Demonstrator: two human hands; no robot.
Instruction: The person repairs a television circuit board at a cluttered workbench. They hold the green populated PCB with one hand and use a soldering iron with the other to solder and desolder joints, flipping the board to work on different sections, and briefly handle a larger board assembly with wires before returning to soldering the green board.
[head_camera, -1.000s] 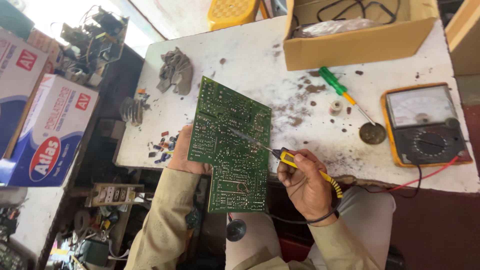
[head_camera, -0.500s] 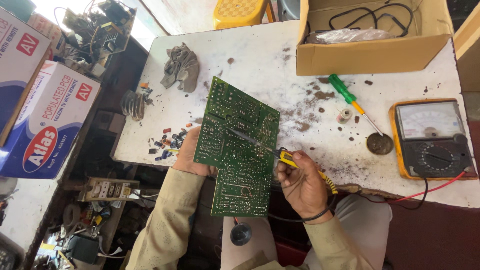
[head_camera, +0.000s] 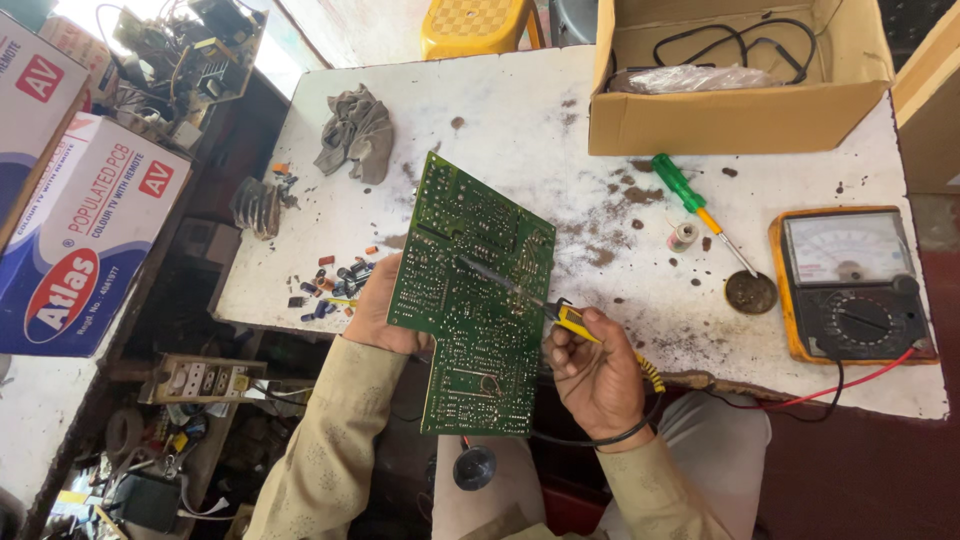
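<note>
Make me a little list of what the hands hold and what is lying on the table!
left hand: holds the green circuit board by its left edge
right hand: grips a yellow-handled soldering iron, tip on the board
table: white, stained
on table: green-handled screwdriver, orange meter, grey rag, cardboard box, small loose parts

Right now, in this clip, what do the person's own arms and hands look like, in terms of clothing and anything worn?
Both arms are in long, loose sleeves of plain khaki-beige cloth that reach the wrists. The left hand is bare, with no glove visible; it is largely hidden behind a green board. The right hand is also bare, fingers uncovered, no ring visible. A thin dark band or cord curves around the right wrist; which one, I cannot tell.
</note>
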